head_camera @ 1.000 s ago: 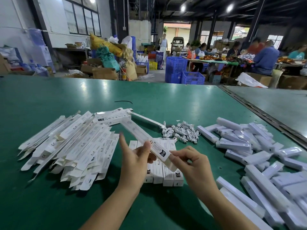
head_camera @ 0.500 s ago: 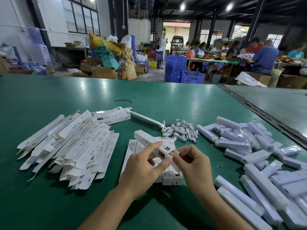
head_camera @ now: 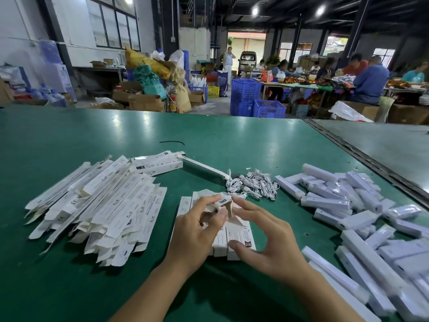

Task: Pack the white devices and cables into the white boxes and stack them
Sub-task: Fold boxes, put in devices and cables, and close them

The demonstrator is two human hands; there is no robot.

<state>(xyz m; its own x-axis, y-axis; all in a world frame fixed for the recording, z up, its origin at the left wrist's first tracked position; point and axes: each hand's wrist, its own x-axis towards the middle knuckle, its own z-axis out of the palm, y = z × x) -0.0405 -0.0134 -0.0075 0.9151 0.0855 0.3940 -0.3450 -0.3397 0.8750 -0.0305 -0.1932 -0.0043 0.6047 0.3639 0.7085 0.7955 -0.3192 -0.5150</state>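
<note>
My left hand [head_camera: 197, 231] pinches the near end of a white box [head_camera: 223, 201] whose end flap stands open, showing its brown inside. The box lies over a row of packed white boxes [head_camera: 240, 238] on the green table [head_camera: 232, 140]. My right hand [head_camera: 269, 242] arches beside it with fingers spread, its index tip close to the box end and its thumb on the packed row. Flat unfolded boxes [head_camera: 97, 205] lie piled at the left. A tangle of white cables [head_camera: 254, 184] sits behind the hands. Several white devices [head_camera: 348, 205] are heaped at the right.
Two closed boxes [head_camera: 157, 165] and a lone white device [head_camera: 204, 168] lie behind the flat pile. A black strand [head_camera: 171, 142] lies farther back. A metal seam [head_camera: 362, 149] divides this table from another at the right. People work at distant tables [head_camera: 301, 83].
The box has come down from a raised diagonal onto the packed row. My right hand has let go of its end and spread its fingers. My left hand still holds it.
</note>
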